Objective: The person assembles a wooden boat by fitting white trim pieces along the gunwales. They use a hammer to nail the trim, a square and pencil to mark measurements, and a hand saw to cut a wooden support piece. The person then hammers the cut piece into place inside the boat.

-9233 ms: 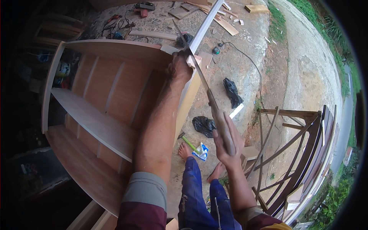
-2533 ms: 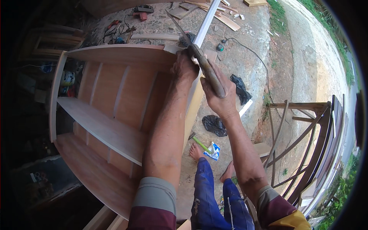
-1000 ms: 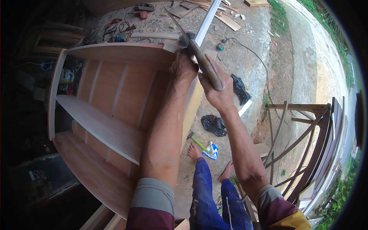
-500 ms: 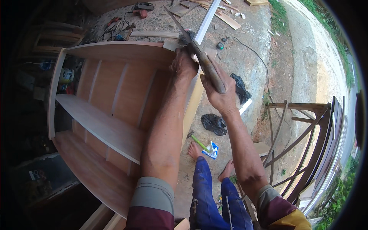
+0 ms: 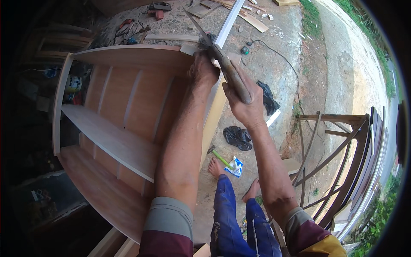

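My right hand (image 5: 246,105) is closed round the worn brown handle of a wooden-handled blade tool (image 5: 231,75). Its dark, narrow blade tapers to a point away from me, toward the upper left. Under the handle's front end, my left hand (image 5: 203,70) is closed at the far right corner of a wooden cabinet (image 5: 128,49). Its fingers are partly hidden, so what they grip does not show clearly. A long white strip (image 5: 227,23) runs away from the same corner, beside the blade. Pale battens and a shelf board (image 5: 111,135) show inside the cabinet.
A green-handled hammer (image 5: 221,158) lies near my feet, by a blue-and-white packet (image 5: 235,166). Black plastic bags (image 5: 238,138) lie on the concrete. Power tools (image 5: 157,13), cords and wood offcuts (image 5: 252,21) are scattered beyond. A wooden trestle (image 5: 334,118) stands at the right.
The view has shifted very slightly. Both hands and the tool keep nearly the same position at the cabinet corner.
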A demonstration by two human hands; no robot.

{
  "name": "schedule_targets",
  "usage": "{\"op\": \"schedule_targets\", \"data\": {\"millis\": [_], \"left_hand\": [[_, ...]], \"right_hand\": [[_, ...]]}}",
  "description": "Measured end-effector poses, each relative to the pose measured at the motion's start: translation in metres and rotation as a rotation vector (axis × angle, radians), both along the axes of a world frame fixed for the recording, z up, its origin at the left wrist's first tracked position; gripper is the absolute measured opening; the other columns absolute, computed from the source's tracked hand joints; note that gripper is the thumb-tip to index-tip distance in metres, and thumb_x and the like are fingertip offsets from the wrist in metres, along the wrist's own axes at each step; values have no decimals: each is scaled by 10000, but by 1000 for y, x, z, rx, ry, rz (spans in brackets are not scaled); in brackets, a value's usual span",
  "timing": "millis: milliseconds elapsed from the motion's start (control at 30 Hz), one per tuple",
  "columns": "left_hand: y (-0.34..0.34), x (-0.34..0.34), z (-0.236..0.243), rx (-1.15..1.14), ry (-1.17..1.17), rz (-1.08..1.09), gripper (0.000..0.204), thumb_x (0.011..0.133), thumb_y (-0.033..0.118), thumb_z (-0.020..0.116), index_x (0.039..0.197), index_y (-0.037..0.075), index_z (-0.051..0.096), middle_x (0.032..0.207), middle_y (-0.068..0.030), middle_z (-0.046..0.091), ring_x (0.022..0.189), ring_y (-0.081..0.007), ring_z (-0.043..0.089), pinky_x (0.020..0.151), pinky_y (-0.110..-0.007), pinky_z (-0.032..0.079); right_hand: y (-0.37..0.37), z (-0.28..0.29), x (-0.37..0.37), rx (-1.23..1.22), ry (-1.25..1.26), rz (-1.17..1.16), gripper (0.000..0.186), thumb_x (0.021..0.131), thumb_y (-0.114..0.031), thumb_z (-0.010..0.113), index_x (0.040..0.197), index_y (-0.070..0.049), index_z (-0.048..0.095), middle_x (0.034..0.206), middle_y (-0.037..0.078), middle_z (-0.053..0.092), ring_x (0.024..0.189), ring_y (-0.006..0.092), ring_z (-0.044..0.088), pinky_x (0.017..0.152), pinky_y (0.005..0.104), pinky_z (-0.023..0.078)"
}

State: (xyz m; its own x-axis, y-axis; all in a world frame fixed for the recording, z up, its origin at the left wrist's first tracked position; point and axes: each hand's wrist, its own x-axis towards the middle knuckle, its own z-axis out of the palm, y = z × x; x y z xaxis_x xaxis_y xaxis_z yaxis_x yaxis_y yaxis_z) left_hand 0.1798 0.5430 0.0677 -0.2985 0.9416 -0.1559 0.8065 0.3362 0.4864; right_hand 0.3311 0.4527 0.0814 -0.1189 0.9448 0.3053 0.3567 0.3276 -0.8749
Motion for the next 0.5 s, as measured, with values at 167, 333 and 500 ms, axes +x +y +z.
{"op": "schedule_targets", "data": {"millis": [167,333,500], "left_hand": [[-6,-13,-6,-118,36,89,546,844,203,684,1353,135,497,1363,-120,493,1241,-390,547,999,-572,437],[-7,-9,-11,-119,48,99,564,853,223,687,1377,166,487,1380,-115,487,1258,-388,536,995,-591,430],[2,0,-1,-83,27,11,535,883,269,661,1387,232,485,1391,-130,488,1271,-387,530,1001,-595,431]], "right_hand": [[-170,-22,106,-17,-401,69,544,810,-125,697,1315,29,571,1211,258,661,1013,349,713,841,397,571],[-173,-15,95,78,-423,24,541,806,-81,721,1322,12,590,1093,219,713,850,285,748,750,363,592],[1,-10,-5,98,26,-16,545,845,-56,694,1369,-25,548,1003,259,675,767,335,703,702,376,543]]}}
